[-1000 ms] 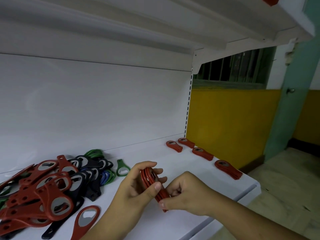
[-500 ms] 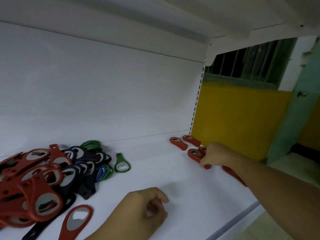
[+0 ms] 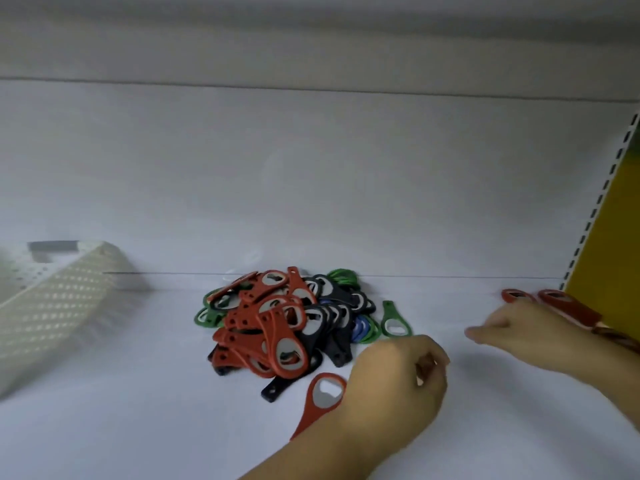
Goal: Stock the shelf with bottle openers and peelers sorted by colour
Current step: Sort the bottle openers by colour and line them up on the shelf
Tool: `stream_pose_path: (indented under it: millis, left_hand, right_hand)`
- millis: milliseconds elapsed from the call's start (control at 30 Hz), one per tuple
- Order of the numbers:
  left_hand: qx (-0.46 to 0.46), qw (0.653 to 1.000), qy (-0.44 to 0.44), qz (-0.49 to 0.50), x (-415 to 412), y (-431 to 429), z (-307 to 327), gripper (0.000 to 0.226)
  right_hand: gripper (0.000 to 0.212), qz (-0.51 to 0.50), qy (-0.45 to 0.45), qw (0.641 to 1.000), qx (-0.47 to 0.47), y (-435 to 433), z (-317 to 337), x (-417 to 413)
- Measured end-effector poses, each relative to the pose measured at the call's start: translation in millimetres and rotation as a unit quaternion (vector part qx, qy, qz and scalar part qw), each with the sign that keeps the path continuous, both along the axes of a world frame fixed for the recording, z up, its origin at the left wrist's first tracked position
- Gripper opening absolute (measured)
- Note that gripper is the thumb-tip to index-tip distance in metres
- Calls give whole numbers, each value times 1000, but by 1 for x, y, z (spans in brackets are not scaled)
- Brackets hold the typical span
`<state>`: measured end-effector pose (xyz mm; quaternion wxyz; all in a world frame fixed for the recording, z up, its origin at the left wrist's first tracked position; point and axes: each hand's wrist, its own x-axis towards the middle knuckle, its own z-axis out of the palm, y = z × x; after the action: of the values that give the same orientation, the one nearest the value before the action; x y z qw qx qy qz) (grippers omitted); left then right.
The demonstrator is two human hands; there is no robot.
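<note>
Left hand (image 3: pixel 394 382) loosely curled, fingers (image 3: pixel 431 367) bent inward around nothing visible. Just at nine o'clock of it, touching the wrist edge, a lone red bottle opener (image 3: pixel 320 400), flat, teardrop-shaped, with a grey metal insert. Right hand (image 3: pixel 519 336) blurred, fingers (image 3: pixel 479 332) stretched toward nine o'clock; holding anything or not, cannot tell. At two o'clock of it, red openers in a row (image 3: pixel 557 304) along the shelf's right end. At ten o'clock of the left hand, a single green opener (image 3: pixel 394 322), then the mixed heap (image 3: pixel 280 325): red, black, green, blue. Smooth white shelf (image 3: pixel 138 427). Far at nine o'clock, a perforated cream basket (image 3: pixel 52 313).
</note>
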<state>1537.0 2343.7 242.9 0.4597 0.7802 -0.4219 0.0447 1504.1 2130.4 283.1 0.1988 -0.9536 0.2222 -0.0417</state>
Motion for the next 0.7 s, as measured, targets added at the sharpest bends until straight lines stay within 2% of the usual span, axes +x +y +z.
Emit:
stream_pose_path:
  millis: [67, 167, 267, 333, 400, 467, 700]
  left_hand:
    - [-10, 998, -15, 65, 5, 13, 9, 19]
    - [37, 985, -84, 144, 22, 56, 19, 18]
    - [102, 958, -121, 239, 43, 115, 18, 21]
    - [135, 940, -117, 290, 49, 147, 11, 31]
    - [162, 930, -116, 310, 54, 166, 0, 48]
    - [180, 926, -117, 311, 59, 171, -12, 57]
    - [189, 913, -177, 315, 76, 167, -21, 34]
  right_hand:
    - [46, 82, -1, 995, 49, 53, 0, 14]
    - [45, 182, -32, 978, 93, 113, -6, 42]
    - [27, 218, -67, 971, 72, 160, -5, 57]
    - [42, 216, -90, 971, 42, 179, -11, 62]
    - [56, 202, -108, 973, -3, 191, -20, 65]
    - [56, 201, -104, 974, -21, 194, -28, 66]
    - [52, 208, -116, 971, 36, 191, -43, 77]
